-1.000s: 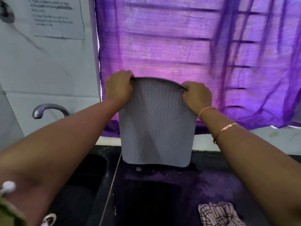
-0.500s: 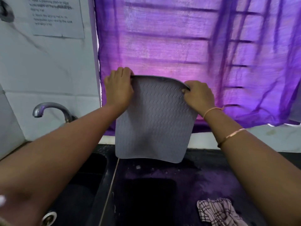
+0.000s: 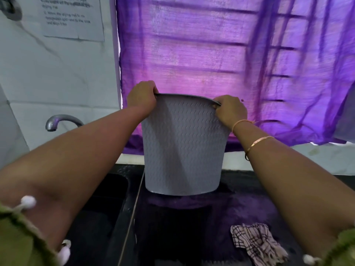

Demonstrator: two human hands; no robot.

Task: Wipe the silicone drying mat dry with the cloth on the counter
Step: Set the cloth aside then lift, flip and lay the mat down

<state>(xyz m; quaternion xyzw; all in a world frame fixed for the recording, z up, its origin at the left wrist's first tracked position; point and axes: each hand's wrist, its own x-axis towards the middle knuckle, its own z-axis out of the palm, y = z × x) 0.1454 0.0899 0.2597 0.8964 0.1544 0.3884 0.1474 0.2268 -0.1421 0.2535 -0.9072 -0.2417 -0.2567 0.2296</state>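
Observation:
The grey silicone drying mat, with a wavy ribbed pattern, hangs upright above the dark counter. My left hand grips its top left corner and my right hand grips its top right corner. The mat bows toward me, and its lower edge hangs just above the counter. The checked cloth lies crumpled on the counter at the lower right, apart from both hands.
A dark sink basin lies to the left of the counter, with a metal tap above it. A purple curtain covers the window behind the mat. A printed paper sheet is stuck on the white wall.
The mat has sunk slightly toward the counter and straightened from its tilt. Both hands still hold its top corners.

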